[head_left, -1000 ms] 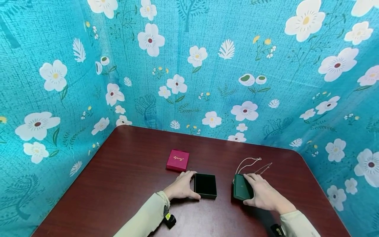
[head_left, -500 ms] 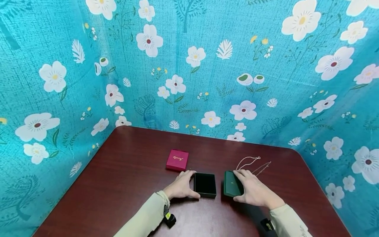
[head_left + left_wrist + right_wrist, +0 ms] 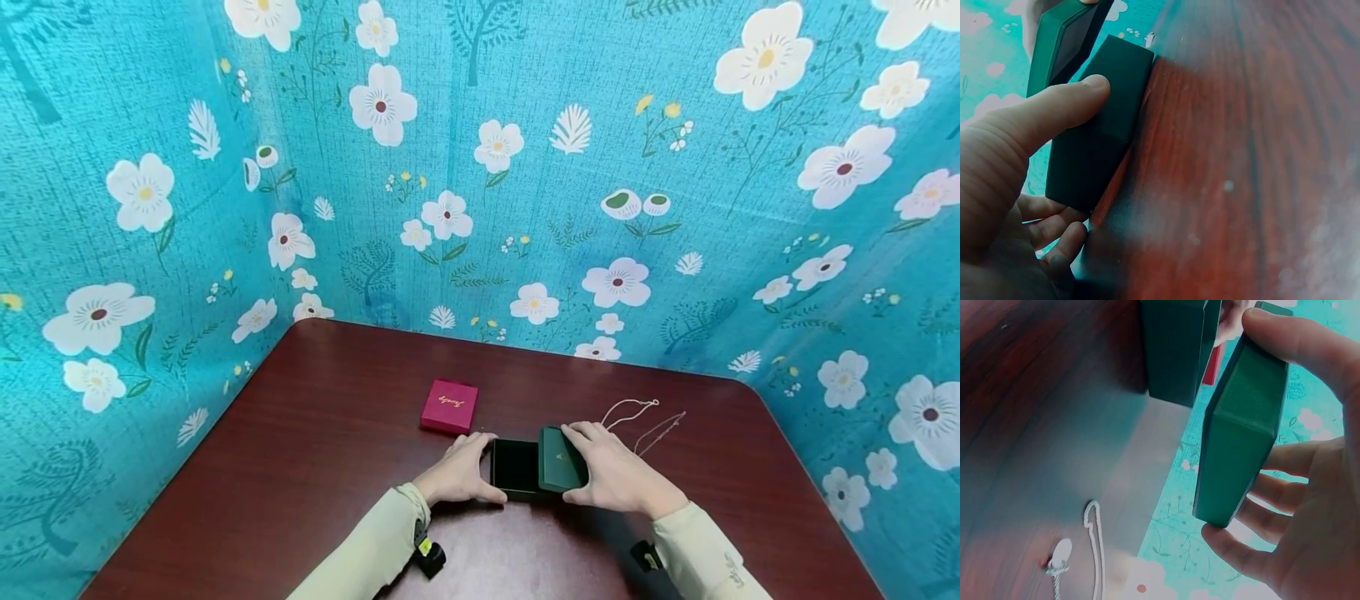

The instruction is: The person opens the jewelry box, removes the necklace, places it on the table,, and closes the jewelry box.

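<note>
On the table stands a dark green jewelry box base, its black inside facing up. My left hand grips it from the left, and the left wrist view has the thumb pressed on its near side. Between thumb and fingers my right hand holds the green box lid, tilted above the base's right part and covering some of its opening. In the right wrist view a gap shows between the lid and the base.
A magenta box with gold lettering lies behind the base. A pale chain necklace and a thinner chain lie beyond the right hand. Blue flowered cloth hangs behind the dark red table.
My right hand has carried the lid leftward, from beside the chains to over the base's right part. The left hand keeps its grip on the base.
</note>
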`<action>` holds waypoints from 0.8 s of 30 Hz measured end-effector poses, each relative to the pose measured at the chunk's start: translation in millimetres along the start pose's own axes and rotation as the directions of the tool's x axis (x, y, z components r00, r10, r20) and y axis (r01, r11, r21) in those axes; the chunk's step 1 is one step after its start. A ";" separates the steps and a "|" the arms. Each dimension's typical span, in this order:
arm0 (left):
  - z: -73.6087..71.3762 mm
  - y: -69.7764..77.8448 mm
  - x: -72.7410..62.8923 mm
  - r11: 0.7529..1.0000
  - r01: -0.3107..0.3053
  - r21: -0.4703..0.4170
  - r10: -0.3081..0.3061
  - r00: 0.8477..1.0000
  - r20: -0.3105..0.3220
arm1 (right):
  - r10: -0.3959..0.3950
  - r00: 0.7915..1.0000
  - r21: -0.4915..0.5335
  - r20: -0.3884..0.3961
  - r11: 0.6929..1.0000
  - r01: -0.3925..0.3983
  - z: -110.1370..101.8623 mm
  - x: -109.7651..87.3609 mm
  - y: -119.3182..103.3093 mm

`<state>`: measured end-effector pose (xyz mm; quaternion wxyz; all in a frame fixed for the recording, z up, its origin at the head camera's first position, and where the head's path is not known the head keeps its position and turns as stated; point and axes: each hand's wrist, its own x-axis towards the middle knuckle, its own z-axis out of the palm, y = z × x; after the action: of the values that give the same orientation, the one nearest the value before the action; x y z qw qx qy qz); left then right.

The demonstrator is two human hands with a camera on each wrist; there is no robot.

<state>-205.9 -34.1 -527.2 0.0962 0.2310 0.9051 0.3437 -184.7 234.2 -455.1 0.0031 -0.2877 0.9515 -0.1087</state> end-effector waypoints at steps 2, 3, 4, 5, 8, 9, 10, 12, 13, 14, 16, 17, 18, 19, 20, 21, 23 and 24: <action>0.6 -0.4 0.1 1.000 0.003 -0.006 -0.003 1.000 0.008 | -0.006 1.000 -0.002 0.004 1.000 0.006 -0.2 2.6 -2.4; 0.9 -0.7 -0.1 1.000 0.005 -0.008 -0.005 1.000 0.010 | -0.008 1.000 -0.003 0.008 1.000 0.008 -0.4 3.7 -3.6; 1.2 -1.1 -0.2 1.000 0.008 -0.009 -0.008 1.000 0.011 | -0.009 1.000 -0.004 0.012 1.000 0.009 -0.5 4.9 -4.4; 1.5 -1.4 -0.2 1.000 0.011 -0.009 -0.011 1.000 0.012 | -0.009 1.000 -0.006 0.015 1.000 0.009 -0.6 5.9 -5.3; 1.5 -1.2 0.0 1.000 0.017 -0.003 -0.016 1.000 0.014 | -0.017 1.000 -0.022 0.021 1.000 0.018 0.1 8.9 -6.4; 1.2 -1.1 0.1 1.000 0.017 -0.001 -0.017 1.000 0.015 | -0.020 1.000 -0.028 0.021 0.999 0.020 0.8 10.0 -6.3; 0.9 -0.8 0.3 1.000 0.018 0.000 -0.018 1.000 0.015 | -0.021 1.000 -0.031 0.019 0.999 0.021 1.4 11.2 -6.2; -0.1 0.1 0.2 1.000 0.017 -0.003 -0.017 1.000 0.017 | -0.026 1.000 -0.034 0.015 0.999 0.027 2.5 13.3 -6.5; -0.8 0.6 0.1 1.000 0.018 -0.005 -0.018 1.000 0.018 | -0.028 0.999 -0.035 0.015 0.999 0.029 3.0 14.4 -6.9; -1.2 0.7 -0.1 1.000 0.017 -0.004 -0.017 1.000 0.018 | -0.030 0.999 -0.034 0.015 0.999 0.030 3.5 15.5 -7.3; -2.0 1.0 -0.3 1.000 0.015 -0.004 -0.015 1.000 0.018 | -0.034 0.999 -0.031 0.014 0.999 0.035 3.7 17.2 -8.7; -2.2 1.1 -0.4 1.000 0.015 -0.004 -0.015 1.000 0.019 | -0.039 0.999 -0.032 0.014 0.999 0.039 3.8 18.1 -9.5; -2.3 1.1 -0.5 1.000 0.015 -0.007 -0.015 1.000 0.018 | -0.044 0.999 -0.030 0.013 0.999 0.044 4.0 18.9 -10.1; -2.4 1.1 -0.5 1.000 0.016 -0.007 -0.016 1.000 0.019 | -0.048 0.999 -0.029 0.012 0.998 0.048 4.0 19.6 -10.9; -2.3 1.0 -0.5 1.000 0.017 -0.009 -0.016 1.000 0.018 | -0.053 0.999 -0.028 0.012 0.998 0.053 4.2 20.3 -11.5; -2.1 0.9 -0.4 1.000 0.018 -0.010 -0.017 1.000 0.018 | -0.057 0.998 -0.028 0.013 0.998 0.057 4.4 20.9 -12.2; -1.5 0.4 -0.4 1.000 0.020 -0.011 -0.020 1.000 0.018 | -0.058 0.998 -0.030 0.017 0.998 0.059 4.8 22.1 -13.2; -1.0 0.0 -0.3 1.000 0.020 -0.008 -0.020 1.000 0.017 | -0.059 0.998 -0.029 0.018 0.998 0.060 5.1 22.7 -13.6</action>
<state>-206.0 -34.8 -526.5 0.1085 0.2244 0.9051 0.3445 -195.8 209.8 -456.0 0.0038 -0.3168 0.9440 -0.0920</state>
